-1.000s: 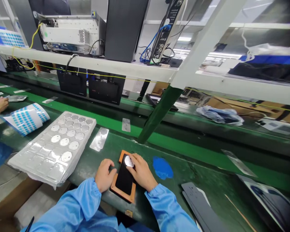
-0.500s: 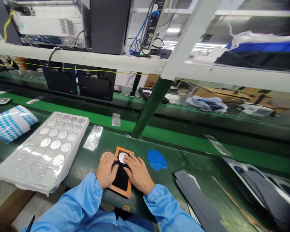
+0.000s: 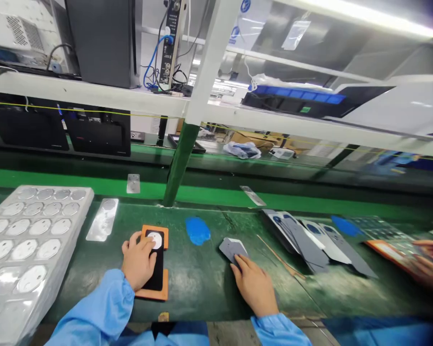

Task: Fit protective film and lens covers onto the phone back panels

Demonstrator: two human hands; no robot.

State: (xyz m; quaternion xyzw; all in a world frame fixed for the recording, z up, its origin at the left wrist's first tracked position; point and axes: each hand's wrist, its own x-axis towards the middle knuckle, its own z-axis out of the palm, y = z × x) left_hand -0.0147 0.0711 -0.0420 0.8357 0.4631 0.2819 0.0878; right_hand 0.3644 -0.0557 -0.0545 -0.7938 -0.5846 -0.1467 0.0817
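Note:
An orange jig (image 3: 160, 291) lies on the green bench with a black panel (image 3: 158, 267) on it. A round silver disc (image 3: 156, 240) sits at the panel's top end. My left hand (image 3: 138, 261) rests on the panel, fingers curled, thumb beside the disc. My right hand (image 3: 253, 286) lies flat to the right, fingertips touching the near edge of a stack of grey sheets (image 3: 232, 249).
A clear tray of silver discs (image 3: 25, 240) fills the left. A clear strip (image 3: 103, 219) lies beside it, a blue blob (image 3: 197, 229) right of the jig. More grey and white sheets (image 3: 306, 238) fan out at right, where another person's hand (image 3: 431, 259) works. A green post (image 3: 178, 166) rises behind.
My right hand left the black panel and moved right onto the grey sheets. My left hand stayed on the panel. The view swung to the right.

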